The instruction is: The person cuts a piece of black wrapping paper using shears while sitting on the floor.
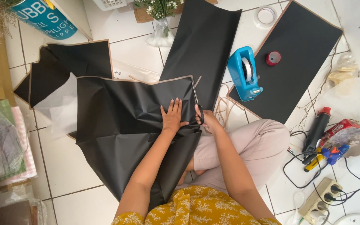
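My left hand [172, 116] lies flat, fingers [176, 104] spread, pressing down a large creased black paper sheet with a tan border [121, 125] that drapes from my lap onto the white tiled floor [76, 179]. My right hand [207, 121] is closed around the handles of dark scissors [197, 102], whose blades sit at the sheet's right edge. Just beyond stands a blue tape dispenser [244, 74], partly on another black sheet [292, 62] carrying a small red tape roll [273, 58].
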